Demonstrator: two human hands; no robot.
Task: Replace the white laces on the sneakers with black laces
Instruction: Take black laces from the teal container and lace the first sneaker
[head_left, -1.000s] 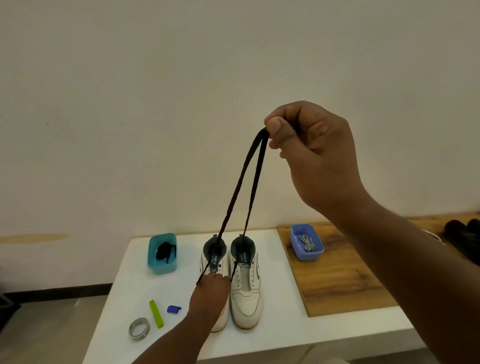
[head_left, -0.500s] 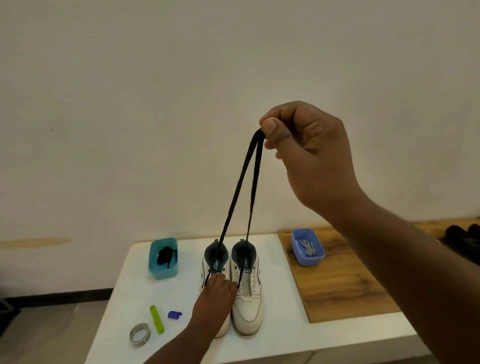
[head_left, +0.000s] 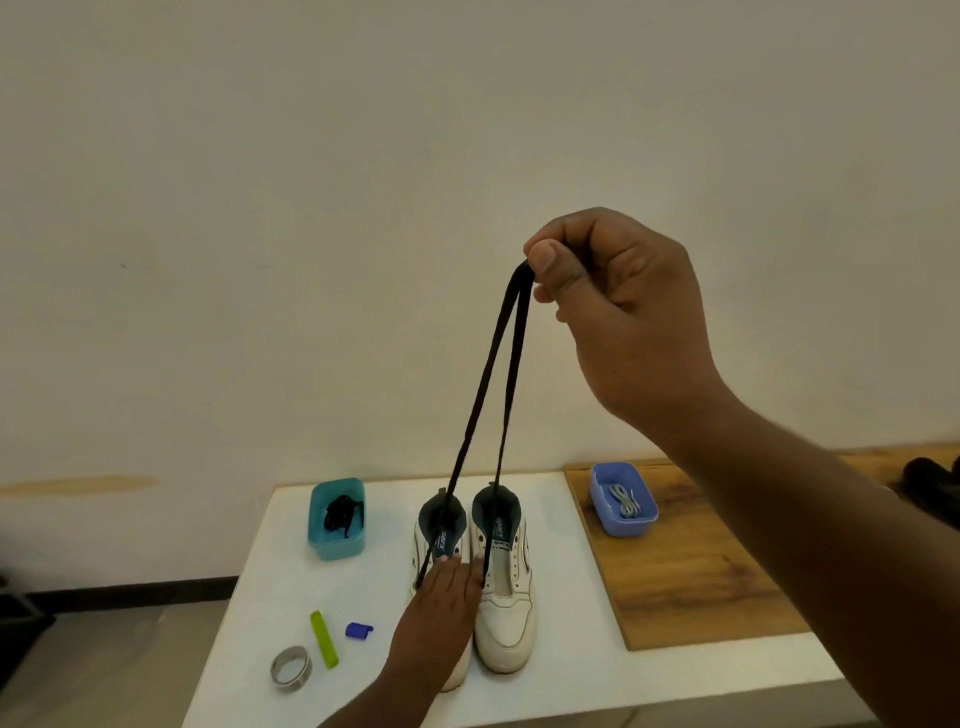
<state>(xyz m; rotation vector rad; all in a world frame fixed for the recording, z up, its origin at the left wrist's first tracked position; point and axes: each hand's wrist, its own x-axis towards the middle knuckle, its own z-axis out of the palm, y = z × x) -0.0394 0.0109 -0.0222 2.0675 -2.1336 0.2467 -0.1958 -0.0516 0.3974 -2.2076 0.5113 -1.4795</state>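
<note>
Two white sneakers stand side by side on the white table (head_left: 561, 686), toes toward me. My left hand (head_left: 441, 608) rests flat on the left sneaker (head_left: 422, 535), fingers straight, covering its front. The right sneaker (head_left: 506, 608) has no lace in its eyelets. My right hand (head_left: 618, 312) is raised high and pinches both ends of a black lace (head_left: 480, 400). The two strands run down taut to the left sneaker, one on each side of my left hand. A teal tub (head_left: 336, 512) holds another black lace. A blue tub (head_left: 623, 499) holds white laces.
A wooden board (head_left: 691, 577) lies on the table's right part, with the blue tub on its far corner. A metal tape ring (head_left: 291, 667), a green clip (head_left: 324, 644) and a small blue piece (head_left: 358, 630) lie at the front left. A dark object (head_left: 932, 486) sits at the far right.
My right hand has shifted slightly left with the lace ends. My left hand has slid forward along the left sneaker and flattened. The camera has tilted up a little.
</note>
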